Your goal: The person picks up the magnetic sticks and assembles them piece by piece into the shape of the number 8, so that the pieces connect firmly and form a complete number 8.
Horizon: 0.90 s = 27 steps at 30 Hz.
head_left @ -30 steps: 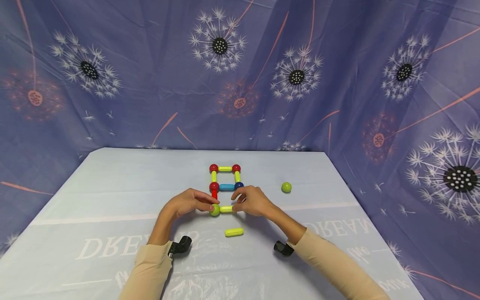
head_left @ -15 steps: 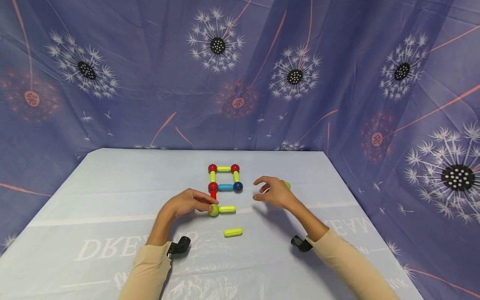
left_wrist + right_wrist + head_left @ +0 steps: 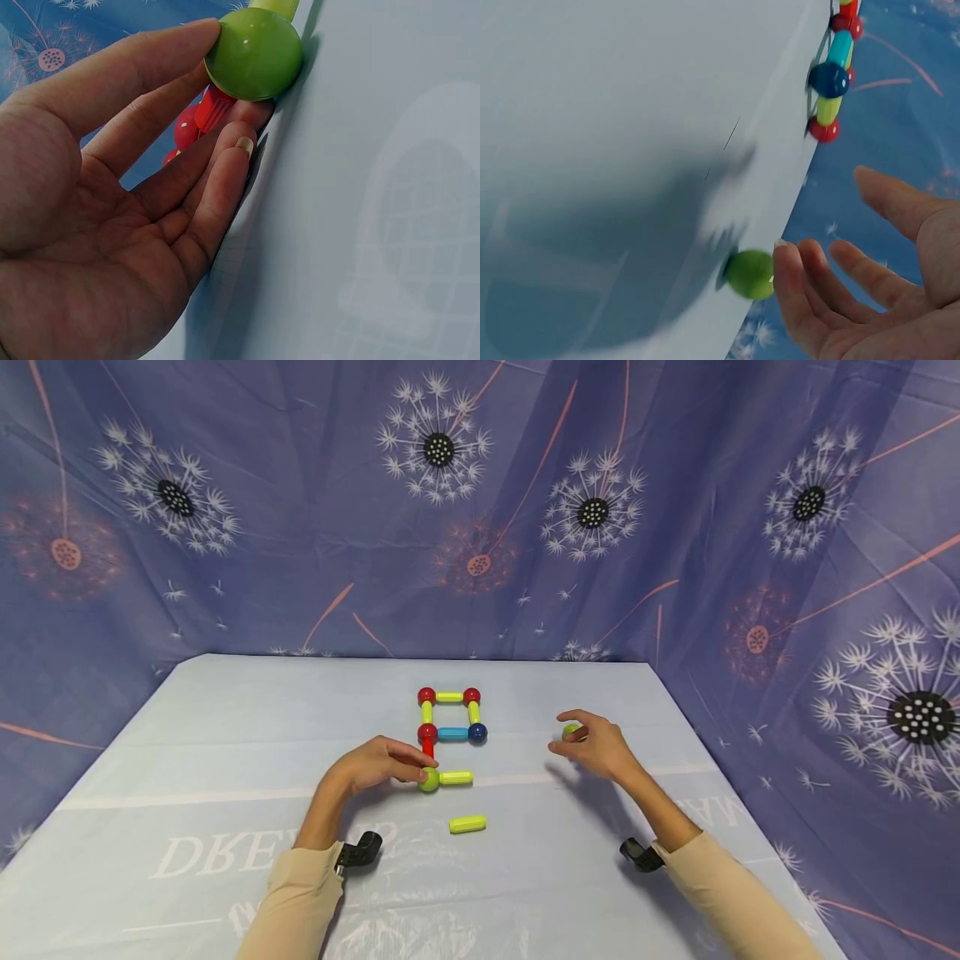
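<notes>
My left hand [image 3: 381, 766] holds a green ball [image 3: 253, 56] between thumb and fingers, low at the table. A yellow-green rod [image 3: 456, 777] extends right from that ball, and a red rod [image 3: 427, 749] runs back from it to a red ball [image 3: 427, 733]. Behind is a square of rods and balls, with a blue rod [image 3: 452, 733] and a dark blue ball [image 3: 477, 732] along its near side. My right hand [image 3: 600, 747] hovers with parted fingers and nothing in its grasp. Beside its fingers, a second green ball [image 3: 751, 274] rests on the table, partly covered in the head view.
A loose yellow-green rod [image 3: 468, 824] lies nearer me on the pale cloth-covered table [image 3: 225, 727]. Purple dandelion-print fabric [image 3: 315, 510] hangs behind the table and at its sides. A small black camera sits on each wrist.
My right hand has let go of the yellow-green rod attached to the held ball and moved right, to the second green ball. The left hand stays in place.
</notes>
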Available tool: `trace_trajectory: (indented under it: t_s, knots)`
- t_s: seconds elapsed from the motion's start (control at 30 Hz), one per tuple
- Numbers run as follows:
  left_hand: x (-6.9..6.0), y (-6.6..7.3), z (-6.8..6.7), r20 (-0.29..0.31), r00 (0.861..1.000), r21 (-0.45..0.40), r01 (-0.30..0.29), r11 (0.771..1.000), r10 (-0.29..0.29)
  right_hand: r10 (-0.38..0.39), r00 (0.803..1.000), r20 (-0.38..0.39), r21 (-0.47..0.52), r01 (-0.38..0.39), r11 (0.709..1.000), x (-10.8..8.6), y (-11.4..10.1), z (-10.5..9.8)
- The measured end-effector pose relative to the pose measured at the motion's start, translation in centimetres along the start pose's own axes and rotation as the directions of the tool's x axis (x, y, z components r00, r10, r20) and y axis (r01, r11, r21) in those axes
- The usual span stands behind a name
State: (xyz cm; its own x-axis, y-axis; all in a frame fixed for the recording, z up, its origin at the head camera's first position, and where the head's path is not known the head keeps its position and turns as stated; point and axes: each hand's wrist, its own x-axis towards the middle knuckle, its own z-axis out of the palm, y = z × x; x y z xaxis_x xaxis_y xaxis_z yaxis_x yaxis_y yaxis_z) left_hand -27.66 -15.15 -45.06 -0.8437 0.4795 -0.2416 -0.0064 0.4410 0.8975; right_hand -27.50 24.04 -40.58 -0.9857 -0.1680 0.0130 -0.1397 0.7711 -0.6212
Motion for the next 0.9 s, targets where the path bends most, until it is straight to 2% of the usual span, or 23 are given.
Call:
trace_trajectory:
  t_s: [0.17, 0.37, 0.9]
  knots:
    - [0.0, 0.0, 0.0, -0.002, 1.0, -0.002, 0.001, 1.0, -0.001, 0.042, 0.998, -0.04, -0.008, -0.042, 0.999, 0.1, 1.0, -0.7]
    - [-0.1, 0.1, 0.0, -0.005, 1.0, 0.002, -0.001, 1.0, 0.001, 0.077, 0.996, -0.05, -0.039, -0.079, 0.996, 0.8, 2.4, -0.8]
    - [-0.1, 0.2, 0.0, -0.007, 1.0, 0.0, -0.007, 1.0, 0.007, 0.086, 0.994, -0.064, -0.057, -0.089, 0.994, 2.0, 3.9, 0.8]
